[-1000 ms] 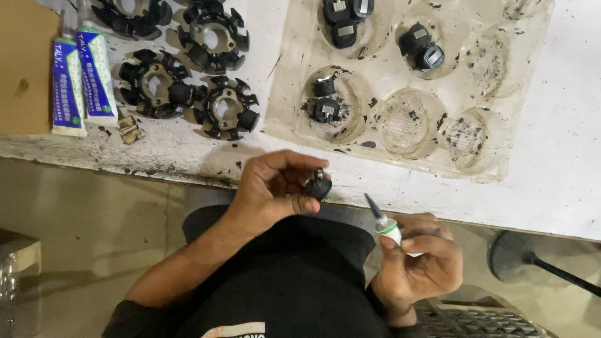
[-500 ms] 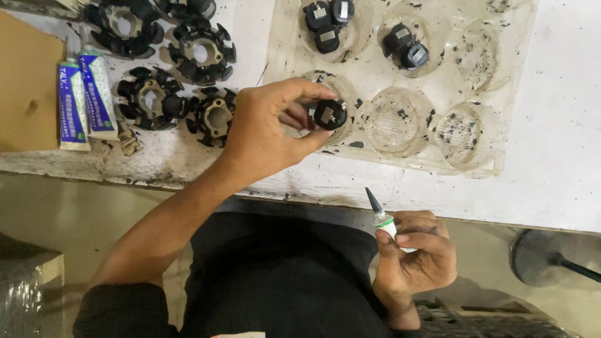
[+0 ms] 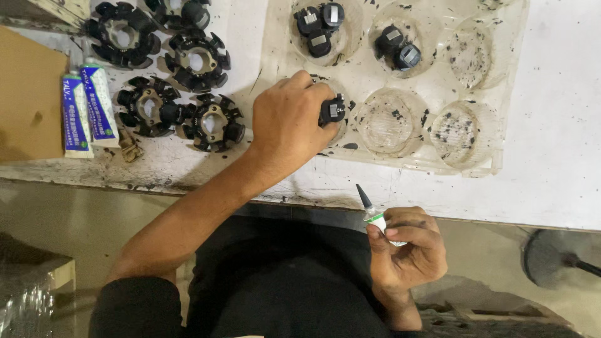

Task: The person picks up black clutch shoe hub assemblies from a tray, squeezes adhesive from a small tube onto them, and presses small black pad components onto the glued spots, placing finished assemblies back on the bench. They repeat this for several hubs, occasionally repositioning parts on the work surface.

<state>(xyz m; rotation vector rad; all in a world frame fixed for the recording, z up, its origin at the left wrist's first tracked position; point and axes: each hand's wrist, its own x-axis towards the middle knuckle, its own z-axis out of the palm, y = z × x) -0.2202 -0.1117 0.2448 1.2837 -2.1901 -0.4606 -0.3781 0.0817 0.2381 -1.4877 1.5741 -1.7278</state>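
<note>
— Reaching out over the bench in the head view, the left hand (image 3: pixel 289 122) pinches a small black plastic block with a pale metal face (image 3: pixel 332 111) between thumb and fingertips, right at a round well of the clear moulded plastic tray (image 3: pixel 494 159). Why there?

— Each well keeps its pieces apart; two more wells at the far side hold pairs of the same black blocks (image 3: pixel 320 26), while three wells look bare apart from dark specks.

— And the right hand (image 3: pixel 405 250)?

— Curled around a small white tube with a green collar and dark pointed nozzle (image 3: pixel 370 209), held near the body with the tip up and clear of the bench, likely so nothing smears.

— What lies to the left?

— Black toothed ring-shaped parts (image 3: pixel 149 105) in a cluster, and two blue-and-white boxed tubes (image 3: pixel 87 109) beside a brown cardboard sheet (image 3: pixel 28 106), on the stained white tabletop (image 3: pixel 563 125), all near the left hand
</note>
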